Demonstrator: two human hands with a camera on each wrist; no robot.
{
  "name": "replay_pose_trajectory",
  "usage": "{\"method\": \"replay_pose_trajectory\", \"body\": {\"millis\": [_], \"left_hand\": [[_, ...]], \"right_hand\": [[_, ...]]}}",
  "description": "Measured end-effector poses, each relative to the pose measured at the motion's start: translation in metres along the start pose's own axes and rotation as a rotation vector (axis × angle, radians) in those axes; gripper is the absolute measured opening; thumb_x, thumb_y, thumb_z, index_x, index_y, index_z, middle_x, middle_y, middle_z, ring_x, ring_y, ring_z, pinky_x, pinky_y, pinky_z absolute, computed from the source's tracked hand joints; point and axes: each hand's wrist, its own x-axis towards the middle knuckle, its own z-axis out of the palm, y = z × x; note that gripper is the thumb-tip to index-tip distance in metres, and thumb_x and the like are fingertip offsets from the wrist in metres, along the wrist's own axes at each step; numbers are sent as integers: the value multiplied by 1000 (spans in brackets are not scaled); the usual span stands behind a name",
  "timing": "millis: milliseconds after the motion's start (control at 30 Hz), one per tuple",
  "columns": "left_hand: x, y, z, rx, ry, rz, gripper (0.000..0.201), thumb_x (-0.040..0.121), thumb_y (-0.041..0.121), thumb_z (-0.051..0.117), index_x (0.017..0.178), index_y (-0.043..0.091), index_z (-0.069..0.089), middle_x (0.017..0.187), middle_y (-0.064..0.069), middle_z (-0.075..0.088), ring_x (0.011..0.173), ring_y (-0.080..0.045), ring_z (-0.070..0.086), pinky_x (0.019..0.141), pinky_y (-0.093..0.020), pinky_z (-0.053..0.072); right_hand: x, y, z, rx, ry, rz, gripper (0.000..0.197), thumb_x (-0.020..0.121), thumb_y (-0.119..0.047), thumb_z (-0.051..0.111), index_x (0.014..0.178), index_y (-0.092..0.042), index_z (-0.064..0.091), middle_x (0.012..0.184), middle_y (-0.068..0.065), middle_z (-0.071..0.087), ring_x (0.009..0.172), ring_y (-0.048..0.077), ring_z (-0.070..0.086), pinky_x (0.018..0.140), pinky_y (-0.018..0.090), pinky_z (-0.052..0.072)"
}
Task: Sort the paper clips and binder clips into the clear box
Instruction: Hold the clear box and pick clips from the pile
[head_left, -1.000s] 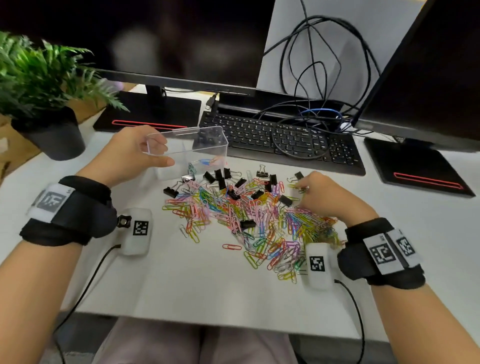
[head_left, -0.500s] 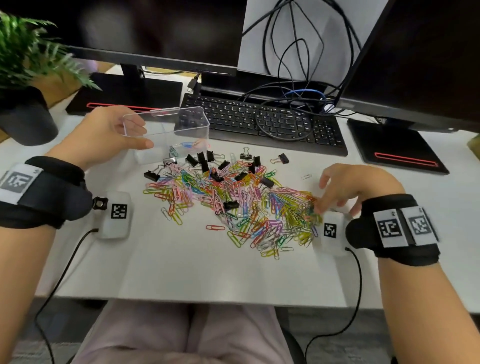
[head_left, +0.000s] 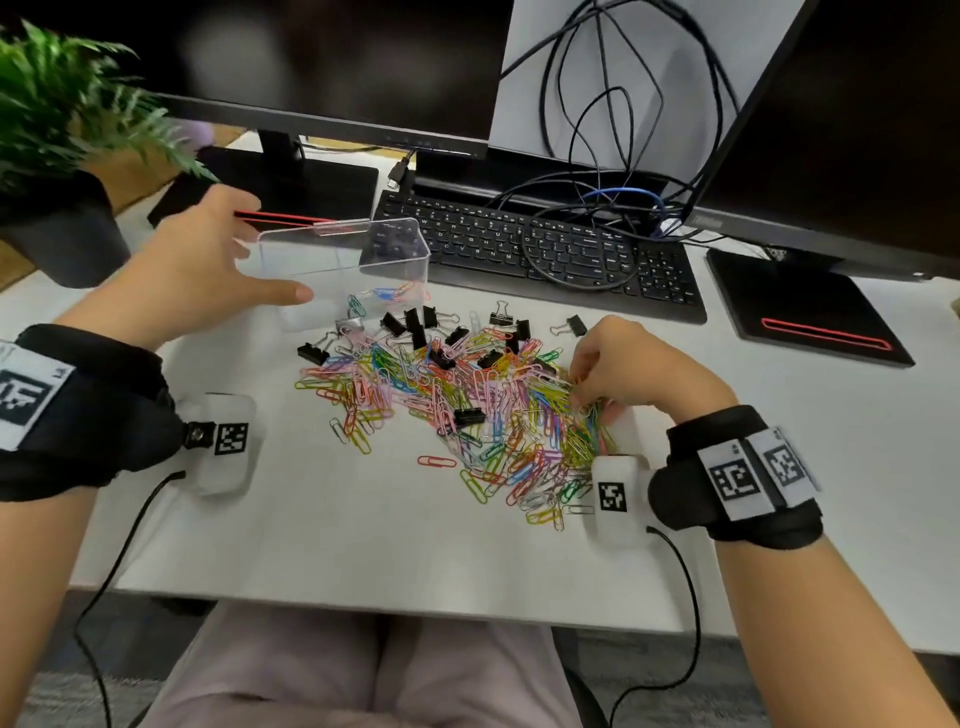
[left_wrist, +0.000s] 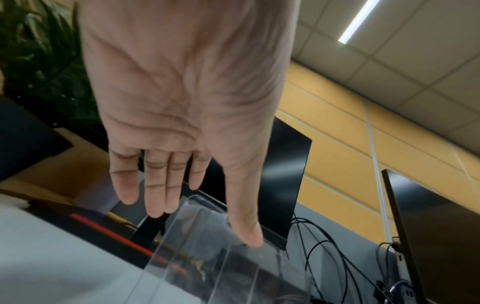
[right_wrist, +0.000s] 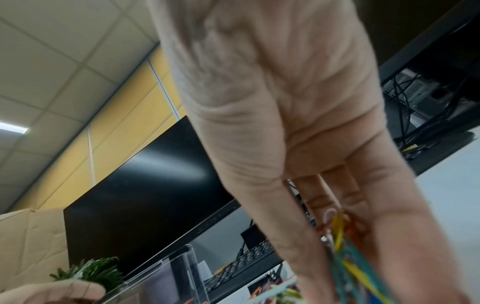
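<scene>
1. Because the paper clips (head_left: 467, 410) are thin, light wire lying tangled in one heap just in front of the clear box (head_left: 358, 270), expect several to lift together; pinch a small bunch at its edge, not deep in the pile.
2. Your right hand (head_left: 631, 371) sits on the heap's far-right side from the box, fingers curled down and pinching a cluster of coloured clips, as the right wrist view confirms.
3. The binder clips (head_left: 415, 325) are stiffer and heavier, I judge; they lie mostly along the heap's side nearest the box. Take each by its black body, since the wire handles swing.
4. Your left hand (head_left: 197, 270) steadies the box on its left side, fingers straight, thumb laid along the near wall. The box looks light and slick, so keep that brace.
5. A few clips already lie inside the box, at its right end.
6. Room: the keyboard (head_left: 545, 254) crowds the box's right-rear side; the bare desk (head_left: 363, 519) in front of the heap is your free lane. Mind the desk's front edge.
</scene>
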Motion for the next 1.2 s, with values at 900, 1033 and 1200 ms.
{"method": "replay_pose_trajectory", "body": {"millis": [900,1033,1200], "left_hand": [[12,-29,18,-263,-219,-14,31,80,26,77,105,20,61,101,-3,67,73,-18,65,58,-22,45],[13,-31,18,-275,-218,-12,31,79,28,78,104,21,61,100,-4,66,74,-18,65,59,-24,46],[14,-34,18,-267,-223,-15,31,78,32,79,102,26,61,100,-1,67,80,-21,67,69,-33,49]], "right_hand": [[19,-50,-13,832,298,-234,13,72,11,74,76,-1,73,57,7,67,61,22,69,67,27,61],[29,-81,-15,887,267,-285,12,74,10,73,80,0,73,59,4,69,61,17,70,62,22,57],[43,-112,-14,941,309,-355,12,75,10,72,81,-1,73,69,10,69,65,19,70,66,24,57]]}}
